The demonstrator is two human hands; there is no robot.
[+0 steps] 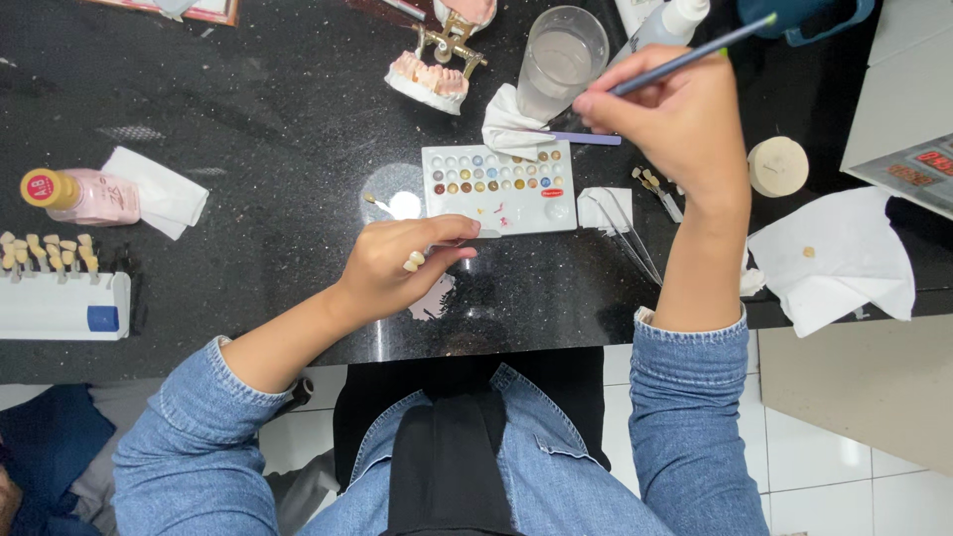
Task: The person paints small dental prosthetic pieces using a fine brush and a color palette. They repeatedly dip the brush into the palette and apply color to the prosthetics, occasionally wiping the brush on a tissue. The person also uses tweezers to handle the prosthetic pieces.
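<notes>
While the left hand [397, 266] rests low on the black tabletop [248, 119], its grip is narrow around a small tooth piece [413, 261], pinched between thumb and fingers just in front of the white paint tray [499, 186]. I think it is held so close to the tray because the colours are then within short reach. The right hand [675, 114] is raised beside the clear cup [559, 62], and its grip is closed on a thin brush [685, 58] held like a pen; the brush tip is hidden behind the fingers, near the rim of the cup. The cup seems to hold clear water. A folded tissue [508, 124] lies between cup and tray, touching both. The tray has about 3 rows of small round wells filled with brown, grey and bluish colours, and some red marks below them. Far left stand a pink bottle [84, 196] and a holder with tooth samples [60, 288]. A jaw model [429, 79] lies behind the tray.
</notes>
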